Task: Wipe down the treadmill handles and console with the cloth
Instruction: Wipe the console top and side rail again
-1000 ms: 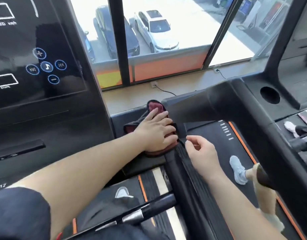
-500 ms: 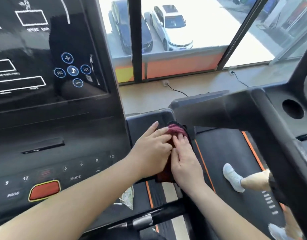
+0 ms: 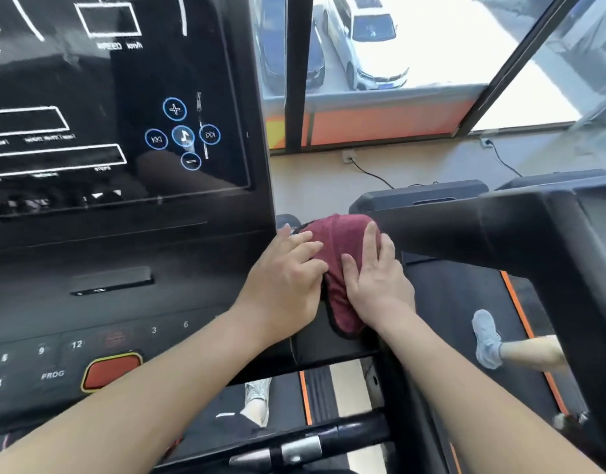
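hands part over the cloth

since half a second ago the two hands have drawn apart, and more of the maroon cloth (image 3: pixel 339 248) shows between them. the left hand (image 3: pixel 284 278) lies on the cloth's left edge, the right hand (image 3: pixel 377 282) on its right side. both press with straight fingers, unclenched, gripping nothing. the cloth is draped over the black treadmill arm (image 3: pixel 332 348), just right of the console (image 3: pixel 124 234).

Cloth (image 3: pixel 342 254): maroon terry, rough nap. Console (image 3: pixel 124 131): glossy blk glass/plastic. Handle (image 3: pixel 465 230): matt blk plastic.
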